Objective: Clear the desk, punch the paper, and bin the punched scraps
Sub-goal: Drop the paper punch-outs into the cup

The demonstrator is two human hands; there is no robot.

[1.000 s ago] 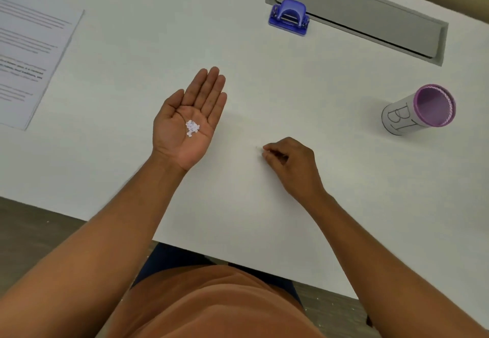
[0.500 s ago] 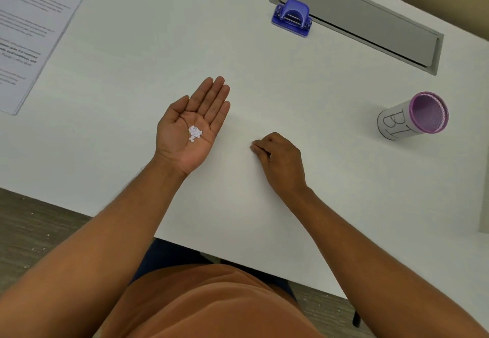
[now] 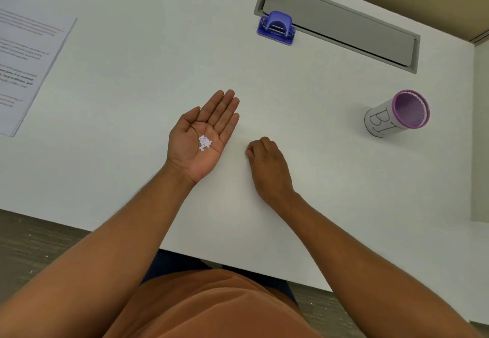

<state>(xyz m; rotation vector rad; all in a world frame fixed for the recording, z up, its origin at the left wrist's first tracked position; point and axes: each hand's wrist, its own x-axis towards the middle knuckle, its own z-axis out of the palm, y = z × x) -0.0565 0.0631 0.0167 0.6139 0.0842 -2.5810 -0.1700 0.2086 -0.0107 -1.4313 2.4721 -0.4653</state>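
My left hand (image 3: 201, 136) lies palm up over the white desk (image 3: 158, 73), fingers together and flat, with a small heap of white punched scraps (image 3: 204, 142) resting in the palm. Just to its right my right hand (image 3: 267, 163) rests knuckles up on the desk, fingertips pinched together against the surface; whether a scrap is between them is hidden. The blue hole punch (image 3: 276, 27) stands at the far middle. A purple-rimmed cup labelled as a bin (image 3: 397, 114) stands at the right. A stack of printed paper (image 3: 23, 68) lies at the far left.
A grey cable-tray flap (image 3: 344, 23) is set into the desk behind the hole punch. The desk's near edge runs just in front of my body, with grey floor (image 3: 31, 242) below it. A wall panel (image 3: 480, 126) borders the desk on the right.
My right hand has slid left along the desk toward my left hand, fingers staying pinched. The left hand keeps the scraps in its open palm. The camera view has shifted slightly.
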